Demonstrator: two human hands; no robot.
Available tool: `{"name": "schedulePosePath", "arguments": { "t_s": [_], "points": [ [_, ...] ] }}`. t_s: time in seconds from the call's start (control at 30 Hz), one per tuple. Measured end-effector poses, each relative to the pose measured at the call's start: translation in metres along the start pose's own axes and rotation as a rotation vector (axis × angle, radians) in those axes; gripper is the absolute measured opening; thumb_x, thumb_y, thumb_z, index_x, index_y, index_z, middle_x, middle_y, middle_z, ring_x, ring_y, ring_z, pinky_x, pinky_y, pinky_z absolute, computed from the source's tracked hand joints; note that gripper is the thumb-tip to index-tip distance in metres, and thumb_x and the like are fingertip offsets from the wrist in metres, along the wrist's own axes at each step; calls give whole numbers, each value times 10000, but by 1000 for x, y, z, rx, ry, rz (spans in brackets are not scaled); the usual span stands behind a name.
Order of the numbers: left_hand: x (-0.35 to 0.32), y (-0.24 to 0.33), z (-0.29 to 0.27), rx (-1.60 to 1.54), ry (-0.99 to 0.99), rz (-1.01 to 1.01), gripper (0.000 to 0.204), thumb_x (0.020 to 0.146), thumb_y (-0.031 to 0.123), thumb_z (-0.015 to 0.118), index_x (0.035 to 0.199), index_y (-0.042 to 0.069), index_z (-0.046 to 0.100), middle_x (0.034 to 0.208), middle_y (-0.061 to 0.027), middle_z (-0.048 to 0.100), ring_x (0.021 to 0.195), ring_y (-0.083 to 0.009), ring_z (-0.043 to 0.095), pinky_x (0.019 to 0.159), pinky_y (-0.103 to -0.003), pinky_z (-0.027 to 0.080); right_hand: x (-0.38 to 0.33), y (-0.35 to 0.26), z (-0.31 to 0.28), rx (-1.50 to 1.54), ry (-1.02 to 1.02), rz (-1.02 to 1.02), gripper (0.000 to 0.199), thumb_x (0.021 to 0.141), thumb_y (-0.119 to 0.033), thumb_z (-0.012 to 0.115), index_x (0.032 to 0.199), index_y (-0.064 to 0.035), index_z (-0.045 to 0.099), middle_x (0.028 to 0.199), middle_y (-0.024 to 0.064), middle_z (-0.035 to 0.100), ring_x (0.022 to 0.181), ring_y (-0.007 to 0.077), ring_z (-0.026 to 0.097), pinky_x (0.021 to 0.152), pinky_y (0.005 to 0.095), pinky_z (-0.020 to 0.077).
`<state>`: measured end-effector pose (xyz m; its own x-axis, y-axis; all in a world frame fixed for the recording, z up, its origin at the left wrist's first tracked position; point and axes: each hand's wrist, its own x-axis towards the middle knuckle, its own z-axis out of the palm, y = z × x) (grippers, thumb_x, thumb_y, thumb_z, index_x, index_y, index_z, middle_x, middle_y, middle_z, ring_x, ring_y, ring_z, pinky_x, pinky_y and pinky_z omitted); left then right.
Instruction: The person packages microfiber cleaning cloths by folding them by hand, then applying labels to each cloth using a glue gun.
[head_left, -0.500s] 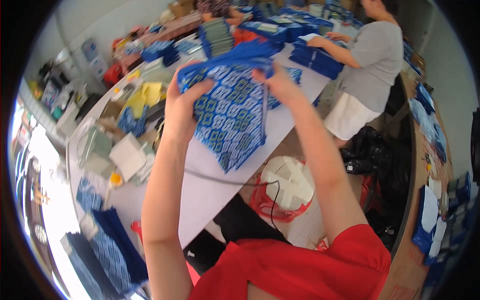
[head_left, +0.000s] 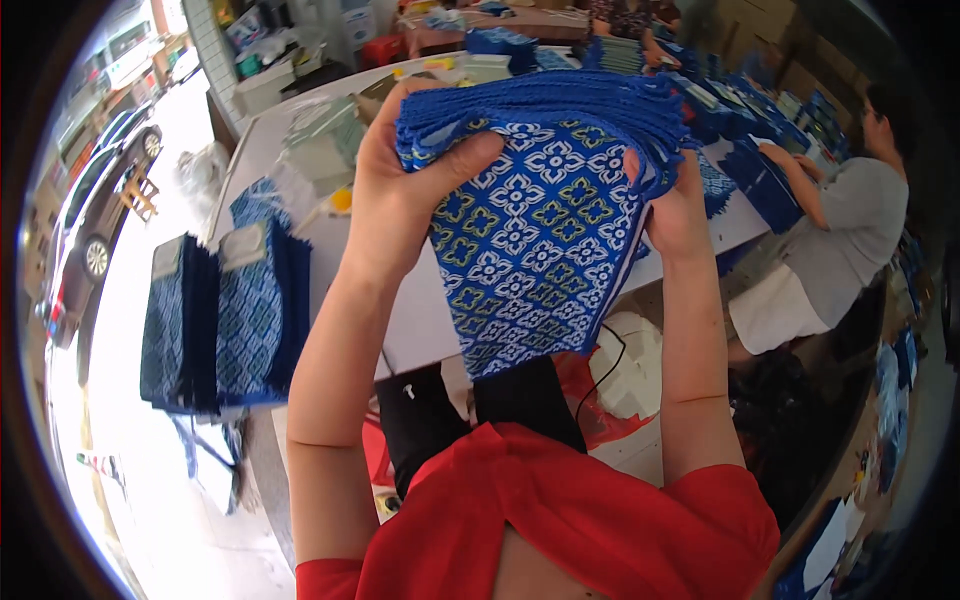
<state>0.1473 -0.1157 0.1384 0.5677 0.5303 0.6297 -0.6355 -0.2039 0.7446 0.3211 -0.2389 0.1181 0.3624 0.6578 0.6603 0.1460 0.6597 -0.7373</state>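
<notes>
Between my hands hangs a stack of blue patterned cloths (head_left: 535,230), with white and yellow-green flower shapes on its face and many layered blue edges along the top. My left hand (head_left: 405,190) is closed round its upper left corner, thumb across the front. At the upper right corner my right hand (head_left: 677,205) grips the same stack, its fingers partly hidden by the cloth. The stack is raised above the near edge of the white table (head_left: 400,330), and its lower end hangs over my lap.
Two piles of folded blue cloths (head_left: 250,320) stand at the table's left corner. Clear plastic packaging (head_left: 325,140) lies farther back. A person in a grey shirt (head_left: 850,210) handles dark blue cloths (head_left: 760,190) on the right. A red stool with a pale top (head_left: 635,370) stands beside my legs.
The view has swung left. The cloth stack now faces me more squarely and nearer, with its layered upper edges spread in sight. Both hands still hold it.
</notes>
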Motion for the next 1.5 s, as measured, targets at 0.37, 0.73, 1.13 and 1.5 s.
{"name": "schedulePosePath", "arguments": {
  "t_s": [0.37,0.73,1.13,1.5],
  "points": [
    [-44,32,-68,271,253,-255,450,738,214,651,1066,-31,464,878,-114,607,746,-247,601,705,-298,499,3,48,67,214,-55,391,308,792,-142,596,1056,-4,519,977,89,598,843,165,594,747,274,480],
    [-79,-221,-186,690,590,-951,548,680,215,708,1065,-103,484,961,-198,582,828,-239,597,725,-317,478,-49,314,50,-434,52,838,347,763,-180,633,1006,51,540,925,128,612,793,214,590,700,305,461],
    [-55,-237,-218,1013,528,-714,576,717,353,661,1027,-104,499,942,-236,573,856,-295,585,727,-375,470,-12,323,73,-903,1,418,437,770,-305,604,1064,6,516,966,188,593,888,329,572,783,383,447],
    [-160,-118,-76,1312,-338,-223,372,757,263,608,1033,19,560,1105,-130,546,1123,-287,448,968,-416,316,-26,275,41,-885,-104,322,167,809,-168,533,861,-20,591,876,149,598,790,271,584,677,320,462]
  ]
}}
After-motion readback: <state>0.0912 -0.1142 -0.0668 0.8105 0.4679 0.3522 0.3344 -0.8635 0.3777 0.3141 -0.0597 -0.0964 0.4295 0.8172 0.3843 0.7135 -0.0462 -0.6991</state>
